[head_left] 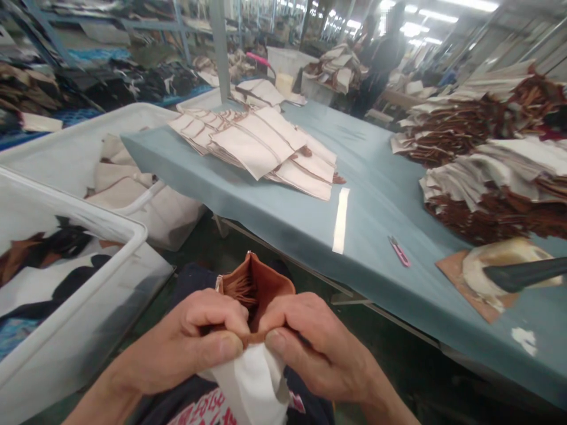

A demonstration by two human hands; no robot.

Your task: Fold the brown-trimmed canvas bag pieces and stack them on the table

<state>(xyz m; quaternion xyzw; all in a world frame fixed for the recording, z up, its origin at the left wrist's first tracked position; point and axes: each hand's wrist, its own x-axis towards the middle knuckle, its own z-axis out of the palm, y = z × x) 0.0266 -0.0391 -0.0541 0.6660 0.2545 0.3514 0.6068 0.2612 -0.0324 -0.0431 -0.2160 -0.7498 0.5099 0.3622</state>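
Between both hands, over the lap, is a brown leather piece (277, 292) with fringe strands inside and white lining fabric (259, 378) hanging below; it looks like a fringed bag part. My left hand (199, 336) pinches its near edge between thumb and fingers. Close beside it, my right hand (314, 342) pinches the same edge, thumb on top. The leather stands opened up beyond the fingers, and a small metal piece shows at its top corner. Parts of the edge are hidden under the fingertips.
A blue-covered table (292, 230) carries stacked cream panels (257, 141), a pale strip (341, 221), pink thread snips (400, 251), a glue container with a brush (496, 268) and brown-and-white piles (496, 189). White bins (137, 260) stand left. A person (383, 59) is beyond the table.
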